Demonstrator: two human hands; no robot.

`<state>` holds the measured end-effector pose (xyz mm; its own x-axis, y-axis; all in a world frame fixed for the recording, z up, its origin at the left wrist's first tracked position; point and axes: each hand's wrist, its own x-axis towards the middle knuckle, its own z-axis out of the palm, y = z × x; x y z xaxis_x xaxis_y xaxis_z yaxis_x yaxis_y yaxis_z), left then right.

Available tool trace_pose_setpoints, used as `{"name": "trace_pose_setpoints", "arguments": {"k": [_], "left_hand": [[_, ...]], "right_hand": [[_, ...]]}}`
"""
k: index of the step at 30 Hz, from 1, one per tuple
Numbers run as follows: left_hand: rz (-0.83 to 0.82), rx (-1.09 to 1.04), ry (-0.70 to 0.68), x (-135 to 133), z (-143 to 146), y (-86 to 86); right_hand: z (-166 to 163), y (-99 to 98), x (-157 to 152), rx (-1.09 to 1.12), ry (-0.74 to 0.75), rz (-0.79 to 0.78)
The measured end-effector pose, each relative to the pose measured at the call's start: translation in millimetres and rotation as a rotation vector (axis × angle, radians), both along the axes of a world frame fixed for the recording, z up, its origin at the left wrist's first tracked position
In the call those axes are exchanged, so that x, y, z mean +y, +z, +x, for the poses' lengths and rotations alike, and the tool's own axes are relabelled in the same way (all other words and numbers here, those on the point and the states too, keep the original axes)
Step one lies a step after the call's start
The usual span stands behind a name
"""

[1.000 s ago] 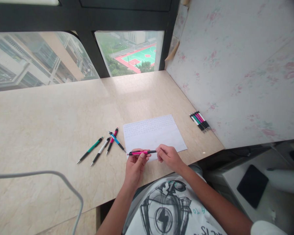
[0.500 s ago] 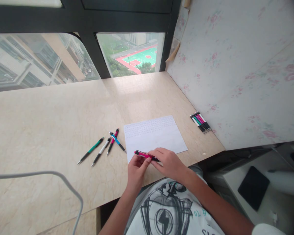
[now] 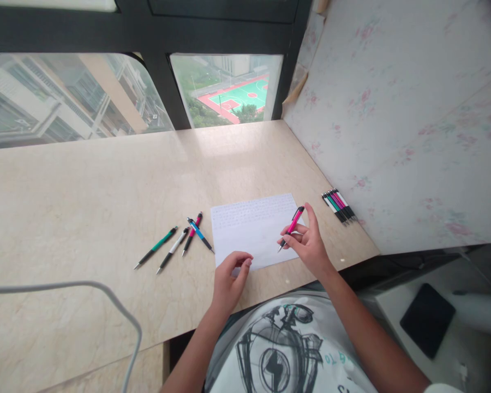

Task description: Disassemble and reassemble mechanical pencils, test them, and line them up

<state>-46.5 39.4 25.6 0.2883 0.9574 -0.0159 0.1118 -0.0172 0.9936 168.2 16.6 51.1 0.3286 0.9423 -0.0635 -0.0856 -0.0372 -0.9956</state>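
Observation:
In my right hand a pink pen with a black grip is pinched between thumb and fingers. It tilts with its silver tip down and to the left, over the right part of a sheet of paper; whether the tip touches cannot be told. My index finger points up, off the pen. My left hand lies at the paper's lower left edge, fingers curled and thumb tip against the index finger, with nothing visible in it. Rows of handwriting fill the sheet's upper part.
Left of the paper lie a green pen, a white pen and a blue pen crossing another pink pen. Several pens form a row by the wall. A grey cable arches at the lower left.
The pink pen was held between both hands near the paper's front edge. My left hand has let go, and my right hand has carried it right and up, turning its tip down-left.

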Motion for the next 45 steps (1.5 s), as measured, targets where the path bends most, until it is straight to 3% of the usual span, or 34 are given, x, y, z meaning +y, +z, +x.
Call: {"name": "trace_pose_setpoints", "arguments": {"k": [3,8,14,20,28,45], "left_hand": [[0.098,0.043,-0.028,-0.8,-0.1,-0.6],[0.113,0.032,-0.050,-2.8,0.4,-3.3],[0.266,0.170,-0.087,-2.0,-0.6,-7.8],[0.311,0.191,-0.087,-3.2,0.6,-11.3],[0.563,0.485,-0.170,-3.4,-2.0,-23.5],[0.554,0.564,-0.189,-0.8,0.4,-20.4]], "right_hand": [[5.0,4.3,-1.4,0.032,-0.014,0.000],[3.5,2.4,-1.8,0.074,-0.121,0.024],[3.5,-1.5,0.0,0.094,-0.156,0.002],[4.9,-4.7,0.9,0.128,-0.198,-0.014],[7.1,-13.9,0.0,0.111,-0.231,-0.032],[15.1,-19.0,5.6,0.016,-0.219,0.032]]}}
